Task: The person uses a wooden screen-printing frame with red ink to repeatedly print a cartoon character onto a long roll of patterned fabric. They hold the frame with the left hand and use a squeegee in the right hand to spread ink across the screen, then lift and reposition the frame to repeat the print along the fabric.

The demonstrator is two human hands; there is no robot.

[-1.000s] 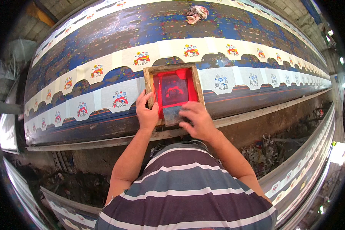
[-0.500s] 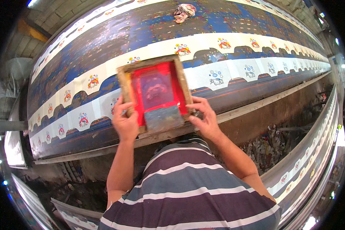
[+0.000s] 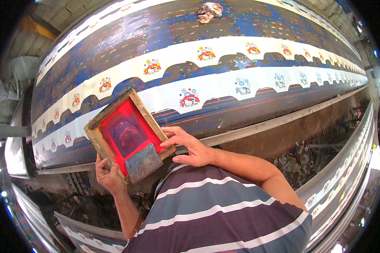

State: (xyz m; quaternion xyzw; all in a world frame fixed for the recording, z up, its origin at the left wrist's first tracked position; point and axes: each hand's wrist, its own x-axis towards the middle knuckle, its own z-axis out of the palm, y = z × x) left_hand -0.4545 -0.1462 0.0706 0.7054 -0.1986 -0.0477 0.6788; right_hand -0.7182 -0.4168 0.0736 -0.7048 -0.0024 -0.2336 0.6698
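A wooden screen-printing frame (image 3: 162,137) with red mesh is tilted in front of me, just off the table's near edge. My left hand (image 3: 109,175) grips its lower left corner, fingers wrapped beneath and thumb on the side. On its right side rail my right hand (image 3: 190,147) has closed its fingers, thumb below. A grey, stained squeegee blade (image 3: 143,162) leans inside the frame's near end. Just beyond lies a row of white fabric pieces (image 3: 215,99). The piece right of the frame bears a red, blue and yellow printed motif (image 3: 189,99); those farther right show blue and black only.
The long, paint-speckled table (image 3: 156,36) also carries a row of cream pieces (image 3: 131,74) with coloured motifs. A crumpled, stained rag (image 3: 210,12) lies toward its far side. Along the near edge runs a ledge (image 3: 257,122). Another table with printed pieces (image 3: 337,185) is at lower right.
Both hands have carried the frame left and toward me, tilting it clockwise. The white piece with the red motif, formerly behind the frame, is now uncovered.
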